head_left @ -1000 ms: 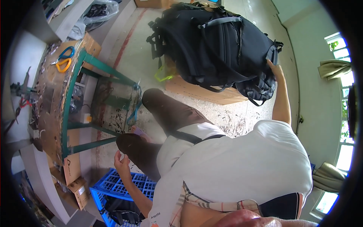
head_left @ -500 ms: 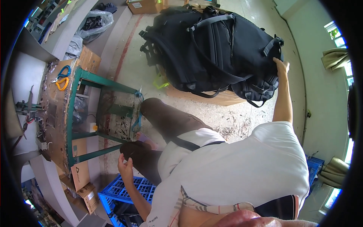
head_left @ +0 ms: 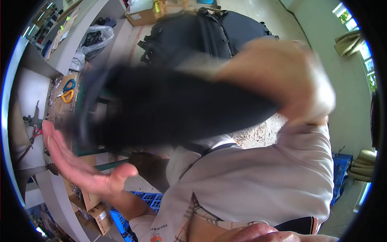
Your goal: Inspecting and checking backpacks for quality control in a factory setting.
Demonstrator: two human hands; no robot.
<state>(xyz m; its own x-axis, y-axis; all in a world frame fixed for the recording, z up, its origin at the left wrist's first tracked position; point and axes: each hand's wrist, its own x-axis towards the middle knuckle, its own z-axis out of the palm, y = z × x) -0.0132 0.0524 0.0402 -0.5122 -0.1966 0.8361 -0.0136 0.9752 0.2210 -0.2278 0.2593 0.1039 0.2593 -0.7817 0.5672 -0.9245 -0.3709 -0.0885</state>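
Note:
A black fabric bag point(head_left: 181, 111), smeared by motion, stretches across the middle of the view in front of my body. My right hand point(head_left: 282, 76) is closed on its right end; the hand is blurred too. At the bag's left end my left hand point(head_left: 86, 173) is raised, fingers stretched and thumb apart, with nothing in it. Whether it touches the bag I cannot tell. Beyond lie black backpacks point(head_left: 183, 34) with straps and zippers, partly hidden behind my right hand and the bag.
On the left, scissors point(head_left: 67, 93) with blue and orange handles lie on a worn bench point(head_left: 56, 97). A clear plastic bag point(head_left: 98, 38) sits farther back. A cardboard box point(head_left: 142, 17) stands beyond. Below my left arm is a blue plastic crate point(head_left: 149, 198).
My right hand has come from the backpacks' right end toward me and leftward, bringing the black bag. My left hand has risen from beside my knee to the bag's left end, fingers spread.

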